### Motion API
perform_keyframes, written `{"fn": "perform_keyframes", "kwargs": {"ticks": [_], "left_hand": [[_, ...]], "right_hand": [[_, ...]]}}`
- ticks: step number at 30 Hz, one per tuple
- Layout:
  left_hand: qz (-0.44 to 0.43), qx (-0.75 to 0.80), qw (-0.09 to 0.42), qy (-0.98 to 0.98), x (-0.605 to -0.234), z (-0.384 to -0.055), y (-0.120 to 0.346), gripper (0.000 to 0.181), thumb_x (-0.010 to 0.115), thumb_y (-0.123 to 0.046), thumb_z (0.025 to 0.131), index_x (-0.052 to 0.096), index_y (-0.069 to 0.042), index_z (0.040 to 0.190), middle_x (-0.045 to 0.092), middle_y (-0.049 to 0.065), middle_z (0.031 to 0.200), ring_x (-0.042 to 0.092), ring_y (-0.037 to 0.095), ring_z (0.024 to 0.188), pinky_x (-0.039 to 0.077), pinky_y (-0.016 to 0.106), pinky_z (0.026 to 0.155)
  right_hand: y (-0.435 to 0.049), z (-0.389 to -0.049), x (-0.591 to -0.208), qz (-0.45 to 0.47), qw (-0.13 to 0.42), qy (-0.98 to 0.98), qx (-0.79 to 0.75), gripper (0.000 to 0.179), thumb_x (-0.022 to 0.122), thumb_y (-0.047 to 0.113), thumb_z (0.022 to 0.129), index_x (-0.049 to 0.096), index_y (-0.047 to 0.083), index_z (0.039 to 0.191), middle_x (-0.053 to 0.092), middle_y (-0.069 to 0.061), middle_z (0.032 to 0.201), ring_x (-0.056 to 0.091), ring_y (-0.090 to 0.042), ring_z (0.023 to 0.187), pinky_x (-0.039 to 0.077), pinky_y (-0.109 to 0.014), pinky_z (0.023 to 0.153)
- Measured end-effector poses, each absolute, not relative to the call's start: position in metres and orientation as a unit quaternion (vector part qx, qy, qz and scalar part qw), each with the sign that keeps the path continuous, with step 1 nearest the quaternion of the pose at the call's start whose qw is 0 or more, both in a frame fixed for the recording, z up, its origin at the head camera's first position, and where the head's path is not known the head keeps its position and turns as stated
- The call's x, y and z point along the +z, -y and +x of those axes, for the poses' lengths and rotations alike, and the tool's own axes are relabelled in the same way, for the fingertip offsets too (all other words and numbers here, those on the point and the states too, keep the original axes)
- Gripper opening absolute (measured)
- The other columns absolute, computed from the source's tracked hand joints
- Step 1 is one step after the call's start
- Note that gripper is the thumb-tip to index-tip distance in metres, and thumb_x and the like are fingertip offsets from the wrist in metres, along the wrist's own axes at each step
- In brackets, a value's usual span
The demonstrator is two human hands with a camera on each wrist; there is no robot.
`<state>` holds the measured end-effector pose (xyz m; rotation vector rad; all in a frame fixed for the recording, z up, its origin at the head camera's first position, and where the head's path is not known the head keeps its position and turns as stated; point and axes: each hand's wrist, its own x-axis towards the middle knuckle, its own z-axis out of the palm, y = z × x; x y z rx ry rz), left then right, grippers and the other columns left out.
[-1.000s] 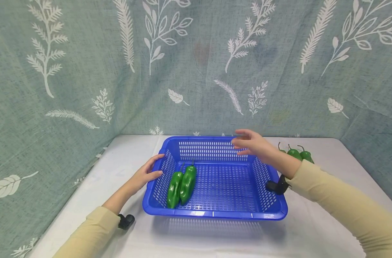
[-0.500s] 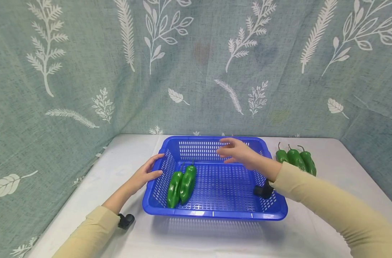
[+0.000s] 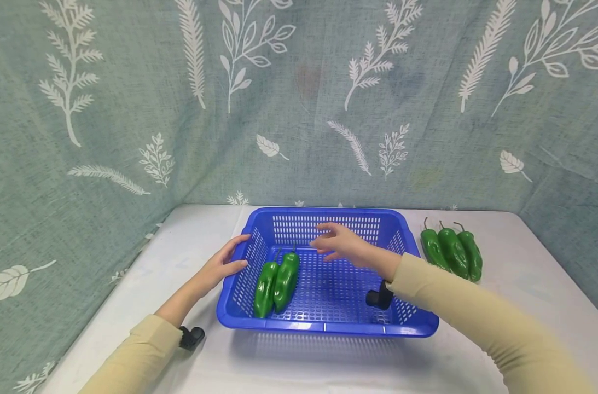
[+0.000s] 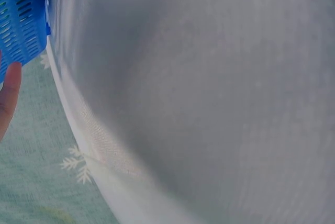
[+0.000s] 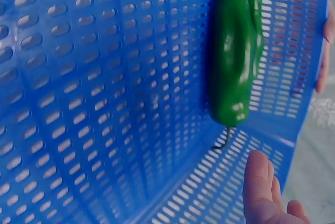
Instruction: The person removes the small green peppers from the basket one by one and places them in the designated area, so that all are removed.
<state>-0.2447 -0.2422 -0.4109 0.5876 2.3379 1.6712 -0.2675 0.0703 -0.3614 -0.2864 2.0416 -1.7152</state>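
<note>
Left hand [image 3: 215, 272]: released, fingers loosely extended, resting against the left rim of the blue basket [image 3: 323, 327]; the left wrist view catches just one fingertip at the basket wall, plus a big stretch of white cloth. Right hand [image 3: 345, 244]: also released, fingers spread and slightly bent, above the inside of the basket toward its far side, apart from the peppers. Two green peppers [image 3: 286, 282] lie side by side on the basket floor, along the left wall, stems pointing away from me. The right wrist view has one of them in front, stem end toward my fingertips, the other partly hidden behind it. Three more green peppers [image 3: 453, 253] lie on the white tablecloth [image 3: 515, 295], right of the basket, in a touching row, stems also away from me. Basket is upright, rectangular, slotted walls and floor. I have pale yellow sleeves [image 3: 466, 312] on both arms and a small black wrist camera [image 3: 379, 298] under each wrist. Behind the table, grey-green curtain [image 3: 299, 178] with white leaf and branch prints; it runs down the left side too.
</note>
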Motion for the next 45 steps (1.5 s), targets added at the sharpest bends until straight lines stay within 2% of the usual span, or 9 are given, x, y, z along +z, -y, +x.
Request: {"fn": "perform_keyframes", "kwargs": {"ticks": [3,10,21,33,40,45], "left_hand": [[0.198,0.566,0.104,-0.794,-0.411,-0.245,0.242,0.058,0.049,-0.015,0.092,0.022,-0.01,0.143,0.023,0.025,0.145,0.032,0.039,0.126,0.039,0.031,0.094],[0.198,0.565,0.104,-0.794,-0.41,-0.244,0.242,0.059,0.049,-0.015,0.092,0.021,-0.009,0.143,0.024,0.026,0.144,0.034,0.04,0.124,0.038,0.043,0.095],[0.196,0.565,0.105,-0.795,-0.409,-0.243,0.241,0.059,0.049,-0.016,0.092,0.021,-0.01,0.144,0.022,0.025,0.145,0.031,0.04,0.126,0.033,0.049,0.098],[0.191,0.565,0.104,-0.796,-0.411,-0.244,0.242,0.059,0.05,-0.016,0.092,0.022,-0.01,0.143,0.023,0.026,0.145,0.032,0.04,0.126,0.035,0.046,0.097],[0.195,0.57,0.108,-0.791,-0.411,-0.244,0.243,0.059,0.049,-0.015,0.092,0.021,-0.01,0.144,0.022,0.025,0.145,0.031,0.039,0.126,0.039,0.031,0.093],[0.197,0.572,0.106,-0.789,-0.411,-0.244,0.242,0.059,0.049,-0.015,0.092,0.021,-0.01,0.144,0.023,0.027,0.144,0.031,0.04,0.126,0.039,0.038,0.094]], "right_hand": [[-0.063,-0.268,-0.367,-0.096,0.233,-0.744,-0.619,0.063,0.061,0.008,0.085,0.03,-0.001,0.139,0.048,-0.027,0.127,0.048,-0.043,0.114,0.044,-0.047,0.09],[-0.048,-0.266,-0.38,-0.098,0.247,-0.756,-0.598,0.064,0.064,0.01,0.083,0.033,-0.001,0.137,0.052,-0.025,0.123,0.053,-0.04,0.109,0.048,-0.044,0.084],[-0.038,-0.268,-0.39,-0.102,0.26,-0.763,-0.584,0.066,0.066,0.011,0.081,0.033,-0.001,0.137,0.056,-0.023,0.117,0.055,-0.038,0.106,0.05,-0.043,0.082],[-0.03,-0.27,-0.401,-0.101,0.271,-0.794,-0.535,0.069,0.07,0.011,0.077,0.034,0.0,0.136,0.059,-0.015,0.108,0.06,-0.025,0.086,0.052,-0.036,0.07],[-0.024,-0.271,-0.409,-0.11,0.264,-0.81,-0.512,0.071,0.071,0.013,0.077,0.035,0.0,0.136,0.057,-0.018,0.114,0.061,-0.024,0.081,0.053,-0.033,0.066],[-0.022,-0.269,-0.411,-0.124,0.267,-0.808,-0.51,0.071,0.071,0.014,0.077,0.035,-0.001,0.136,0.057,-0.019,0.113,0.061,-0.022,0.079,0.053,-0.032,0.066]]}}
